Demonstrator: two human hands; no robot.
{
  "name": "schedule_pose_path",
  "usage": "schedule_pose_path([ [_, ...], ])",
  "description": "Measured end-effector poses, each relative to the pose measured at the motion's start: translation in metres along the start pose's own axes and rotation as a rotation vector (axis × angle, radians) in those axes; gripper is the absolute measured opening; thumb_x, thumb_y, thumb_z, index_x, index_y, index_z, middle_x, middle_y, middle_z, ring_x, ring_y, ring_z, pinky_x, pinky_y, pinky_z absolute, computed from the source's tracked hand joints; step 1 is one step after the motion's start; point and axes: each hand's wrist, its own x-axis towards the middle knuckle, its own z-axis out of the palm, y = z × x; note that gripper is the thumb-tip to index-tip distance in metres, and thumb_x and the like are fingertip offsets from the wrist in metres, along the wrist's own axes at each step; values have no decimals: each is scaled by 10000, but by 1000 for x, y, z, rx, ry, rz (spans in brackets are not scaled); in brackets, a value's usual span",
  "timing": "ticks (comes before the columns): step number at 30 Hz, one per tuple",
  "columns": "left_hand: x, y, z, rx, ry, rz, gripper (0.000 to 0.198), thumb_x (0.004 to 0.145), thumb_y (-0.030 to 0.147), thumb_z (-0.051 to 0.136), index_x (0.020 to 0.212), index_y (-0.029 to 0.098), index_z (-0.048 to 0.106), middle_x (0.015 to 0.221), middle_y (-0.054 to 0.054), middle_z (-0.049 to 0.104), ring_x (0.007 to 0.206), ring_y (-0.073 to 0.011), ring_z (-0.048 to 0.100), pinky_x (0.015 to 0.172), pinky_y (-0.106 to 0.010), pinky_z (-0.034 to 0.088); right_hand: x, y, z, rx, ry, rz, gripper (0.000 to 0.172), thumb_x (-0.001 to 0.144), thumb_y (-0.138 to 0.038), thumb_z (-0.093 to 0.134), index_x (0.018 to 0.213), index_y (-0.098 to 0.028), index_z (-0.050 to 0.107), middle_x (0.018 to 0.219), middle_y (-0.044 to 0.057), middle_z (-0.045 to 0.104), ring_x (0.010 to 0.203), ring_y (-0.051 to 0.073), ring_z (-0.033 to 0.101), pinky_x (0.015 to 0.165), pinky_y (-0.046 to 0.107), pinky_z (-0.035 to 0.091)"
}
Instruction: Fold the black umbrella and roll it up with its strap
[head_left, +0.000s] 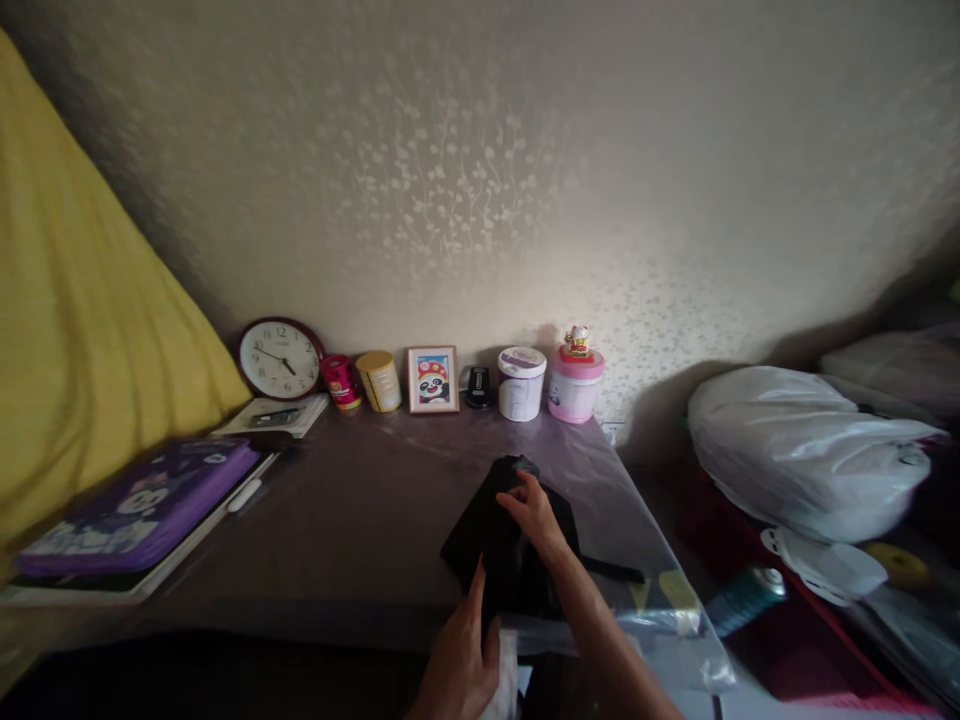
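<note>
A black cloth thing (480, 520) lies bunched in folds near the front right of the table, its exact kind unclear. From its right side a narrow black strap (611, 570) sticks out across the table top. My right hand (529, 510) is over its upper end, with thumb and fingertips pinched against the cloth. Lower down, at the table's front edge, my left hand (465, 650) grips the near end between thumb and fingers, the index finger lying along the cloth. What is inside the left palm is hidden.
Along the wall stand a clock (281, 358), a red can (341, 382), a yellow tub (380, 382), a framed panda picture (433, 380) and two white-lidded or pink tubs (521, 385). A purple case (142, 510) lies left. White bags (802, 450) and a spray can (750, 597) sit right.
</note>
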Motion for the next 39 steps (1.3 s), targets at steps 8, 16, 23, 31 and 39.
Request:
schedule_pose_path([
  [8, -8, 19, -15, -49, 15, -19, 739, 856, 162, 346, 1424, 135, -126, 1492, -93, 206, 1287, -136, 380, 1031, -240, 328, -1, 0, 5, -169, -94, -120, 449, 741, -237, 539, 1173, -140, 464, 674, -22, 630, 646, 151, 595, 620, 266, 444],
  [16, -3, 19, -17, 24, -79, -37, 653, 831, 174, 375, 1436, 229, 138, 1392, -21, 440, 1254, -161, 428, 1031, -239, 313, -7, -2, 7, -333, -125, -293, 323, 725, -128, 512, 1028, -201, 595, 789, 11, 682, 703, 150, 628, 681, 276, 480],
  [23, 1, 19, -19, 5, -98, -52, 658, 822, 155, 333, 1439, 131, 106, 1468, -55, 290, 1295, -124, 365, 1048, -210, 274, -32, -1, -13, -384, -159, -631, 201, 853, -187, 464, 924, -220, 649, 930, 43, 667, 887, 169, 598, 828, 325, 461],
  [31, 2, 13, -14, -6, -58, -47, 681, 825, 158, 348, 1436, 79, 58, 1482, -79, 235, 1305, -124, 349, 1047, -204, 273, 20, 14, -23, -629, 33, -646, 252, 864, -167, 445, 1024, -204, 636, 1155, 79, 624, 1136, 243, 500, 944, 451, 381],
  [39, 2, 8, -13, -30, -63, -58, 661, 838, 196, 319, 1430, 44, 67, 1464, -107, 279, 1283, -131, 387, 1037, -199, 283, -11, 5, -20, -514, -203, -798, 228, 888, -199, 439, 1006, -225, 632, 1010, 41, 674, 1071, 179, 545, 963, 366, 392],
])
